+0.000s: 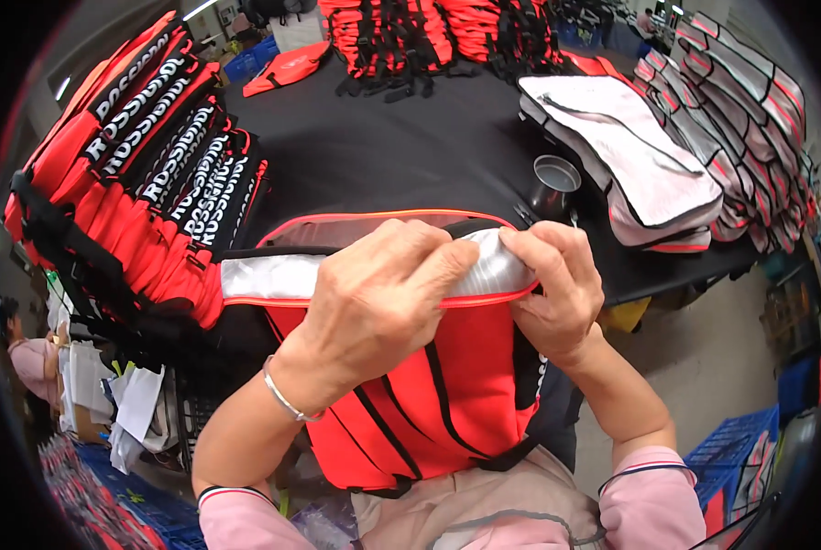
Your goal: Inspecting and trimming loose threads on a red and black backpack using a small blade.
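Two bare hands grasp the opened mouth of a bright red and black bag (470, 367) at the near edge of a dark counter (374, 147)

Head view: both forearms rise from the lower edge, elbows bent outward, bringing the hands close together at the centre; the left hand (378, 289), a silver bracelet (284, 392) at its wrist, shows its back, its fingers curled and its thumb pointing right, grasping the bag's lining; the right hand (557, 286) bends over from the right, its fingers pinching the lining near the right end of the opening; the bag sits directly before the person's body, its red face crossed by lengthwise black strips, its mouth spread to show a shiny, silvery-white lining (268, 278) bordered by orange-red trim and slightly wrinkled between the hands
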`<state>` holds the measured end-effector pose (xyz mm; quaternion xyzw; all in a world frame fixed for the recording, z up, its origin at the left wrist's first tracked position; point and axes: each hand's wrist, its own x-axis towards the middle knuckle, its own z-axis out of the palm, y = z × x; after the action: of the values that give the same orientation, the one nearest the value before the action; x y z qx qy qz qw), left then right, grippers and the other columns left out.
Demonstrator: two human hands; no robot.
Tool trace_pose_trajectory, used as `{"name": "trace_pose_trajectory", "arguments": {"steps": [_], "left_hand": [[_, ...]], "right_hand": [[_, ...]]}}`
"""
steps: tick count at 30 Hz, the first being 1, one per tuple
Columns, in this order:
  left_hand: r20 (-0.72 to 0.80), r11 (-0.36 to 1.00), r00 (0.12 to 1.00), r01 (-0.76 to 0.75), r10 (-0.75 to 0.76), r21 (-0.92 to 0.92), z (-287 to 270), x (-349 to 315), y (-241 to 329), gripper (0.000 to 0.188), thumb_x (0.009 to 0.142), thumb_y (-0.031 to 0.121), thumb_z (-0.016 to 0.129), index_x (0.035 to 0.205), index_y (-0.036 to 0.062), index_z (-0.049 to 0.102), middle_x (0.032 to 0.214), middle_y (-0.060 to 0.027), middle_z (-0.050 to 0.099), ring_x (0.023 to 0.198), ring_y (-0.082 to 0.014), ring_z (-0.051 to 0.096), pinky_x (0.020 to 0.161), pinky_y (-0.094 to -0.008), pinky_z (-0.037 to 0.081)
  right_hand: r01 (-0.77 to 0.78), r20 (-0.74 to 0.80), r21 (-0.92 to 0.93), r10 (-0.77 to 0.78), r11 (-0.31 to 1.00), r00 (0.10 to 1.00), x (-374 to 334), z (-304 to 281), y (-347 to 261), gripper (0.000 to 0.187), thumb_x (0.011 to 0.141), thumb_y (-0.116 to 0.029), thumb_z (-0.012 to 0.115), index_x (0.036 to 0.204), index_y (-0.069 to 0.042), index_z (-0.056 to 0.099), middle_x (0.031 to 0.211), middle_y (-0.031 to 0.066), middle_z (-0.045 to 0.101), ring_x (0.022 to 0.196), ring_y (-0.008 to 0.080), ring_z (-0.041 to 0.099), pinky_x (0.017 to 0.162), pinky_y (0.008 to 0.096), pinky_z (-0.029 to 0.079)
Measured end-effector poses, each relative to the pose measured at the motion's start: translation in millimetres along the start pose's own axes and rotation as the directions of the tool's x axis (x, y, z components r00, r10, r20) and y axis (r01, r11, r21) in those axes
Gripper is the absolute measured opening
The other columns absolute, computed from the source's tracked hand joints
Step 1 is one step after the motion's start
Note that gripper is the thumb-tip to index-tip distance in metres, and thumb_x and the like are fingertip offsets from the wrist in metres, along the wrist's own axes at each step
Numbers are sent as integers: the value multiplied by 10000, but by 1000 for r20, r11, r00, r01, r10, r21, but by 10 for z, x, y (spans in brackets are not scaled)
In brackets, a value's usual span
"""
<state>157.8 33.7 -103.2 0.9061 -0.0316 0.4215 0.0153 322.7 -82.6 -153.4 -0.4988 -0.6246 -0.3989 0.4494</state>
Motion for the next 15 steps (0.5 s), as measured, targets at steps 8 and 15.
{"name": "trace_pose_trajectory", "arguments": {"steps": [8,15], "left_hand": [[452,800,801,539,-392,-263,-293,-46,313,304,699,21,765,1000,31,722,787,-10,620,514,-50,409,467,-224,342],[829,412,553,777,-85,-476,-355,-607,476,173,768,89,813,831,-20,694,808,-114,685,685,-255,655,600,-337,514]], "right_hand": [[-338,278,291,259,895,925,-20,-334,-284,429,547,104,697,963,-1,690,855,111,644,699,240,632,582,319,520],[-630,759,521,25,576,651,-288,-540,-509,230,694,-43,708,923,-22,694,866,60,668,745,207,632,623,310,449]]}}
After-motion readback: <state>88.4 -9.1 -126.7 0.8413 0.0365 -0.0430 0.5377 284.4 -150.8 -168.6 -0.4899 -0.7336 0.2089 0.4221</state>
